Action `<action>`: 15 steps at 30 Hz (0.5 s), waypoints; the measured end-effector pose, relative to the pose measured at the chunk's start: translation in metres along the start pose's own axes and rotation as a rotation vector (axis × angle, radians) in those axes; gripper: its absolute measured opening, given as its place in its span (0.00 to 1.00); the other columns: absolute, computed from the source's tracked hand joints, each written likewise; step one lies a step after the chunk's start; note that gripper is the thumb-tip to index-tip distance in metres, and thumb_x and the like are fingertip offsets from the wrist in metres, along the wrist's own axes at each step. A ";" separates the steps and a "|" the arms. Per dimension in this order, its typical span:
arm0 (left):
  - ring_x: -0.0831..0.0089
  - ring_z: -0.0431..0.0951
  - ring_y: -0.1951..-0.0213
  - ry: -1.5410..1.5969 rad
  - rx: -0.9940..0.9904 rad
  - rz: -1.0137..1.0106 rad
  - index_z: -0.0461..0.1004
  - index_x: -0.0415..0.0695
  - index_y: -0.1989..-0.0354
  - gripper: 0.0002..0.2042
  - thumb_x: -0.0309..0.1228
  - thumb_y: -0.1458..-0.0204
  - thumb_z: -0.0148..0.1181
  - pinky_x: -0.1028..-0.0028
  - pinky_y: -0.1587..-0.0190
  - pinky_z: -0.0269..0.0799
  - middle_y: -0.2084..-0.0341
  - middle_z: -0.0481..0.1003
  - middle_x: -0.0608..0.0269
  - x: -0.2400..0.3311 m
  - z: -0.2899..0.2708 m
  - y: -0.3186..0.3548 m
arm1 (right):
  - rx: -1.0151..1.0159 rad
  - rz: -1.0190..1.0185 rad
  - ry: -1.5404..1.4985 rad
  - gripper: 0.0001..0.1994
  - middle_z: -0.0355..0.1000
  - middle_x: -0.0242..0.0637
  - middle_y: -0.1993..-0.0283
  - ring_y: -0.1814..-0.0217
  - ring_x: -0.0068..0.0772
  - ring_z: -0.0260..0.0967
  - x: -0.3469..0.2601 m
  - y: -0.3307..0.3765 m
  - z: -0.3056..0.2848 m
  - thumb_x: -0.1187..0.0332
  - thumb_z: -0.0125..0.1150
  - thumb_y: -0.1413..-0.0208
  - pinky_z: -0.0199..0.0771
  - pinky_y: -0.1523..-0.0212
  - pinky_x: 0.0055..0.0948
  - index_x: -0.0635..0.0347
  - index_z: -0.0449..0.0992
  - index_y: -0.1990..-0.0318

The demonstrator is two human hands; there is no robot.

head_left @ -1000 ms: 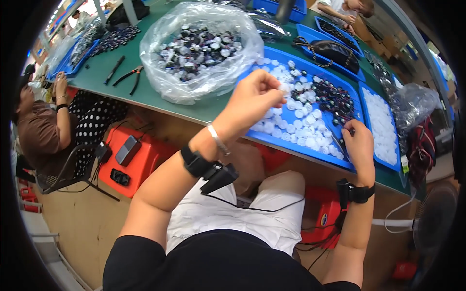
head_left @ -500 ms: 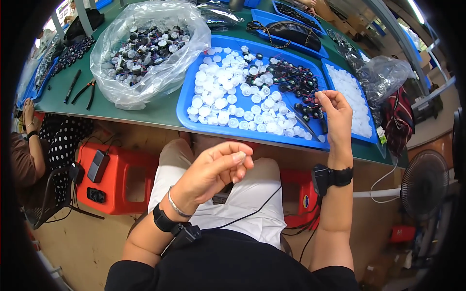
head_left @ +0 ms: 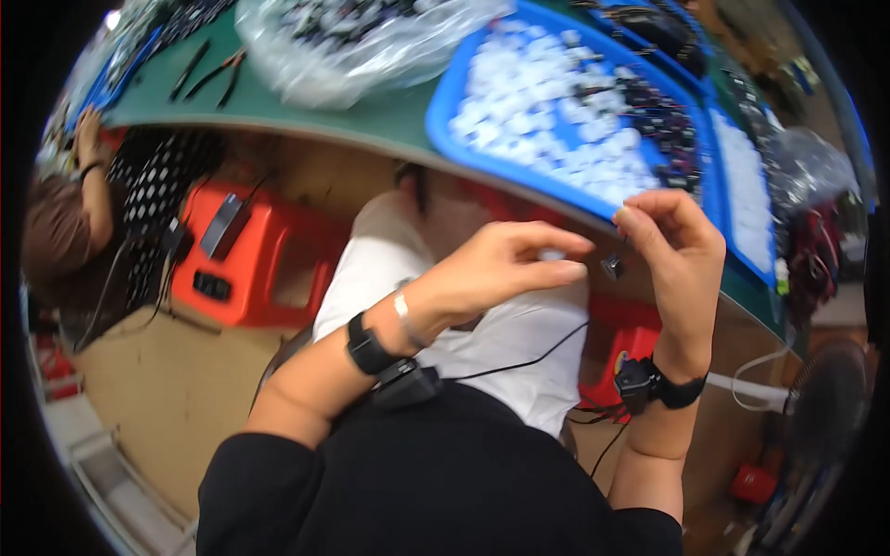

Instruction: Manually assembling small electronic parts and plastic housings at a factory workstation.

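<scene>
My right hand [head_left: 675,243] is in front of the table edge, thumb and forefinger pinched on a thin wire. From that wire hangs a small dark part [head_left: 612,267], blurred. To its left my left hand [head_left: 501,269] points toward the part, thumb and forefinger apart and not touching it. A pale patch shows between those fingers; I cannot make out what it is. Beyond the hands, a blue tray [head_left: 443,125] holds many round white plastic caps [head_left: 519,93] on its left side and dark wired parts [head_left: 660,116] on its right.
A clear plastic bag [head_left: 324,79] of mixed parts stands on the green table [head_left: 269,113], with pliers [head_left: 218,79] and a black pen-like tool [head_left: 190,69] to its left. Another blue tray [head_left: 765,264] lies far right. Red stools [head_left: 250,287] and a fan [head_left: 828,380] flank me; another person's arm [head_left: 95,176] is at left.
My right hand has come back from the tray with a dark wired part hanging from its fingers. My left hand has moved right, its thumb and forefinger now spread. The view has shifted.
</scene>
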State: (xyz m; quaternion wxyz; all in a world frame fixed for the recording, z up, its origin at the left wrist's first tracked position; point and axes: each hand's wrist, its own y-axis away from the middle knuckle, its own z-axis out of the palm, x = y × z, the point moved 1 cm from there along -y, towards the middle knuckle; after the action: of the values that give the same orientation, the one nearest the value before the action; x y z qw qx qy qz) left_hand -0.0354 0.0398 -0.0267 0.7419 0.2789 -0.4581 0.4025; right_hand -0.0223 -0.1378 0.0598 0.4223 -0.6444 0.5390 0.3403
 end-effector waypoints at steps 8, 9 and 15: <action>0.80 0.73 0.67 0.118 0.054 -0.083 0.79 0.36 0.64 0.08 0.29 0.49 0.64 0.78 0.62 0.69 0.72 0.76 0.66 -0.030 -0.023 0.016 | -0.095 -0.102 -0.020 0.06 0.74 0.32 0.68 0.67 0.19 0.69 0.042 0.033 0.065 0.77 0.65 0.50 0.67 0.67 0.17 0.64 0.79 0.63; 0.80 0.73 0.67 0.116 0.065 -0.087 0.79 0.36 0.64 0.08 0.29 0.49 0.64 0.78 0.62 0.69 0.72 0.76 0.66 -0.034 -0.028 0.018 | -0.102 -0.099 -0.028 0.06 0.74 0.32 0.68 0.67 0.19 0.69 0.044 0.036 0.072 0.77 0.65 0.50 0.67 0.67 0.17 0.64 0.79 0.63; 0.87 0.60 0.82 0.177 0.263 -0.122 0.79 0.40 0.65 0.07 0.30 0.45 0.61 0.83 0.81 0.52 0.82 0.68 0.75 -0.044 -0.040 0.024 | -0.169 0.099 -0.305 0.16 0.70 0.38 0.55 0.56 0.21 0.68 0.073 0.051 0.096 0.72 0.58 0.41 0.71 0.57 0.19 0.68 0.68 0.48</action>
State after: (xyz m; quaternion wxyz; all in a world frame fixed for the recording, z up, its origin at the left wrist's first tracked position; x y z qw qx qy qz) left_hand -0.0485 0.0683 -0.0823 0.7594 0.3643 -0.3164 0.4364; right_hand -0.0571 -0.0836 -0.0540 0.4262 -0.5912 0.4692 0.4987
